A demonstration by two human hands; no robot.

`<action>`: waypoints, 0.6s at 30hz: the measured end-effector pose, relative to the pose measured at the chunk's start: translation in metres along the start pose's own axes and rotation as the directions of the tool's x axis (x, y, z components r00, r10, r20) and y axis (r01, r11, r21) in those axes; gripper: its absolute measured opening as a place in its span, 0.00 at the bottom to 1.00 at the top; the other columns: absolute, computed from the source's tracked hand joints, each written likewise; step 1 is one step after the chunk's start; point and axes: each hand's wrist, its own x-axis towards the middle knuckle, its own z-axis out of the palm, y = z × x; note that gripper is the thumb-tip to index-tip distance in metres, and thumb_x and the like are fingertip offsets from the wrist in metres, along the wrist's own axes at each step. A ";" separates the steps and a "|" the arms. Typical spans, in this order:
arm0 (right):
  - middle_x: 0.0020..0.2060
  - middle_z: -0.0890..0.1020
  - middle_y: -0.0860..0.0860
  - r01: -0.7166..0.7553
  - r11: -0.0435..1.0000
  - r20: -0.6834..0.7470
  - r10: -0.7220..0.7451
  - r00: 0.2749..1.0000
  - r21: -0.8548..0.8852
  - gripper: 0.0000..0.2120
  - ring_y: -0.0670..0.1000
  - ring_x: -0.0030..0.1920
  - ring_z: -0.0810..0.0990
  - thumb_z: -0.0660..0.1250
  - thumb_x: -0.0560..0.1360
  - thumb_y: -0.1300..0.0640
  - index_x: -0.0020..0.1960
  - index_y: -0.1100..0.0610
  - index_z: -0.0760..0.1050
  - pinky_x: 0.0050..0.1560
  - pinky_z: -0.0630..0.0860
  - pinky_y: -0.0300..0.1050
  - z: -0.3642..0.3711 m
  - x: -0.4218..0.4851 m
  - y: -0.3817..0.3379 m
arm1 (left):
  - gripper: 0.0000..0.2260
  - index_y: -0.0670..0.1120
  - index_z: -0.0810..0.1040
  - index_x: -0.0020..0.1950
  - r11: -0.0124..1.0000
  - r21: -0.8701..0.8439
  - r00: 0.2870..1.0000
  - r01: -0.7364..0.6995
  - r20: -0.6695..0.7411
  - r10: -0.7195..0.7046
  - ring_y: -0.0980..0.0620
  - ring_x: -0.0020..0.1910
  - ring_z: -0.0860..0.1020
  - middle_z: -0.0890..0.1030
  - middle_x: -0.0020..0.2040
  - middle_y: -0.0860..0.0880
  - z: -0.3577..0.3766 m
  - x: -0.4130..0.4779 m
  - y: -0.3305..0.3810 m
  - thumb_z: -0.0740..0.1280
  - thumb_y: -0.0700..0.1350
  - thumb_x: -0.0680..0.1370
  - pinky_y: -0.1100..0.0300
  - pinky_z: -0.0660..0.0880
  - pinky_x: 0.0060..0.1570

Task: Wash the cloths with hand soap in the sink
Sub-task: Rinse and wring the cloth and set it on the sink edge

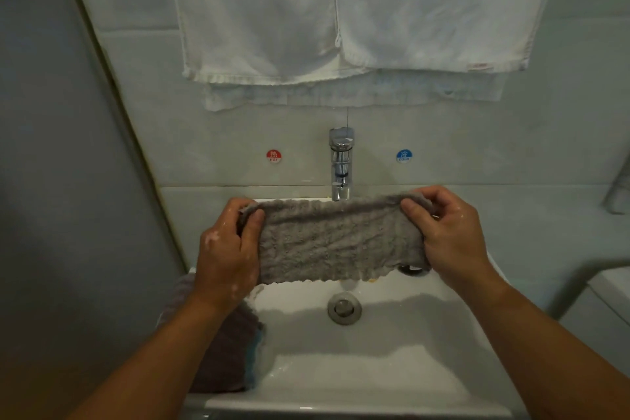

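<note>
**Grey cloth [337,242] stretched in front of the faucet [341,164]**

We hold the grey cloth with both hands, spread flat between them, just in front of the faucet and a little below its spout. Our left hand [228,249] grips the left edge of the cloth, with the thumb on the front and the fingers curled behind. Our right hand [446,235] pinches the upper right corner in the same way. Both hands look wet. The cloth hangs in the air over the sink [375,361] and does not touch the basin. The drain [344,307] lies straight in front of the faucet, nearer to us than the cloth. Left of the faucet and close to us, a darker cloth [221,351] lies over the sink's rim. On the wall a red sticker [273,156] is left of the faucet and a blue sticker [404,156] is right of it. Above the faucet hang white towels [259,10].
</note>
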 end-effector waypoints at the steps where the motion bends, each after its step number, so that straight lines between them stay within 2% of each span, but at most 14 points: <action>1: 0.34 0.83 0.42 0.015 1.000 0.024 -0.015 1.000 0.004 0.05 0.40 0.36 0.81 0.73 0.76 0.62 0.44 0.54 0.80 0.37 0.76 0.33 -0.003 0.001 -0.001 | 0.03 0.51 0.76 0.51 1.000 -0.010 1.000 -0.008 0.006 0.008 0.65 0.40 0.77 0.78 0.40 0.58 -0.003 0.002 0.000 0.65 0.44 0.83 0.78 0.66 0.39; 3: 0.34 0.83 0.44 0.010 1.000 0.060 -0.011 0.998 0.029 0.05 0.42 0.36 0.81 0.73 0.75 0.63 0.44 0.55 0.81 0.37 0.77 0.34 -0.007 0.002 -0.002 | 0.03 0.51 0.77 0.50 1.000 -0.017 1.000 -0.006 -0.008 0.006 0.69 0.40 0.76 0.79 0.40 0.59 -0.006 0.004 -0.001 0.65 0.43 0.82 0.78 0.66 0.40; 10: 0.35 0.81 0.51 -0.149 0.954 0.149 0.112 0.982 0.261 0.10 0.49 0.39 0.79 0.66 0.79 0.64 0.41 0.55 0.80 0.37 0.77 0.43 -0.007 -0.001 -0.003 | 0.06 0.50 0.76 0.48 0.993 -0.068 0.995 0.099 0.034 -0.097 0.67 0.38 0.75 0.77 0.39 0.56 0.000 -0.003 0.005 0.62 0.44 0.84 0.75 0.68 0.36; 13: 0.35 0.80 0.49 -0.138 0.955 0.066 0.125 0.990 0.264 0.11 0.50 0.40 0.79 0.66 0.80 0.60 0.40 0.54 0.79 0.38 0.77 0.46 -0.002 -0.003 -0.005 | 0.07 0.49 0.76 0.48 0.989 -0.102 0.994 0.106 0.005 -0.106 0.67 0.37 0.75 0.76 0.39 0.55 0.002 -0.005 0.010 0.62 0.42 0.84 0.76 0.68 0.34; 18: 0.34 0.81 0.44 -0.023 0.997 -0.153 0.035 0.988 0.075 0.09 0.45 0.39 0.79 0.67 0.80 0.52 0.42 0.52 0.78 0.38 0.79 0.46 0.017 -0.008 -0.005 | 0.06 0.49 0.75 0.48 0.985 -0.099 0.980 0.143 -0.122 -0.154 0.64 0.38 0.74 0.76 0.39 0.57 0.010 -0.008 0.014 0.62 0.45 0.84 0.75 0.67 0.36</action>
